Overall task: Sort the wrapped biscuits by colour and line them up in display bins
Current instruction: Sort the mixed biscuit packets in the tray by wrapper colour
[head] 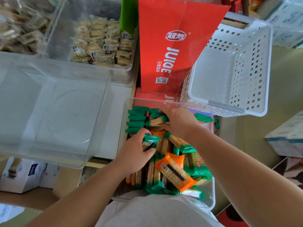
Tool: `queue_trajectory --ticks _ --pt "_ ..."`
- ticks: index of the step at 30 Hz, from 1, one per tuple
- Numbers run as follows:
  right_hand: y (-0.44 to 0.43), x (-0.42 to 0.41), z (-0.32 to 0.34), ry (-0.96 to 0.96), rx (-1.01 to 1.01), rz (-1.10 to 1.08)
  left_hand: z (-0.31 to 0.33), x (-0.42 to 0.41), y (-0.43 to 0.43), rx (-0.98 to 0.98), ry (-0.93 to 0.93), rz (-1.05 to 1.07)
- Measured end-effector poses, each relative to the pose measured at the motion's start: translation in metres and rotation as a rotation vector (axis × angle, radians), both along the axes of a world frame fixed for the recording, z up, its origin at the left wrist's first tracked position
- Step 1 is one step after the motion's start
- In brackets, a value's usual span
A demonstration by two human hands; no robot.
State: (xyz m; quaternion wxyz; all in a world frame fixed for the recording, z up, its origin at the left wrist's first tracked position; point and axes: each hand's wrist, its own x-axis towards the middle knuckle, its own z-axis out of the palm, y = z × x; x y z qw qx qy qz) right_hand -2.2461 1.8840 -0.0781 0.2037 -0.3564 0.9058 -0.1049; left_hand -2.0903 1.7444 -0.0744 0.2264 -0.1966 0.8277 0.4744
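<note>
While the left hand (133,155) pinches a green biscuit (149,142) and the right hand (177,122) grips another green packet (157,119), either could knock the lined-up green row (136,122) askew.

Person's wearing a plain light-grey top (157,212), fabric creasing softly; left forearm (85,190) & right forearm (237,164) showing bare, likewise left hand (134,154) & right hand (177,122).

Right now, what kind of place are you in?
Probably a small shop or stockroom: a clear bin of wrapped snacks, a red juice carton, and wrapped biscuits being sorted for display.
</note>
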Motion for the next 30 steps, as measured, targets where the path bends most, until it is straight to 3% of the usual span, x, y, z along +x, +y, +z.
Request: queue_trajectory --ticks 3,6,16,19,22,24,26,30 --pt "-0.008 0.005 -0.014 0.167 0.145 0.054 -0.008 -0.004 -0.002 0.077 -0.044 0.016" --pt "-0.015 0.009 -0.022 0.259 0.198 0.083 -0.016 -0.004 -0.001 0.026 -0.056 -0.055" --pt "-0.030 0.014 -0.024 0.232 0.221 0.125 -0.020 0.001 -0.007 -0.006 -0.028 -0.059" --pt "-0.033 0.018 -0.024 0.141 0.148 0.097 -0.016 0.003 -0.005 0.004 -0.020 -0.040" --pt "-0.022 0.016 -0.024 -0.038 -0.051 -0.072 -0.011 0.005 -0.004 0.000 -0.009 0.050" --pt "-0.010 0.016 -0.025 -0.074 -0.185 -0.076 -0.006 0.007 -0.006 0.004 0.007 0.093" --pt "0.000 0.018 -0.027 -0.006 -0.260 -0.028 0.001 0.007 -0.008 0.007 0.040 0.108" --pt "-0.001 0.019 -0.031 0.204 -0.210 -0.126 0.013 0.004 -0.016 -0.042 0.159 0.147"
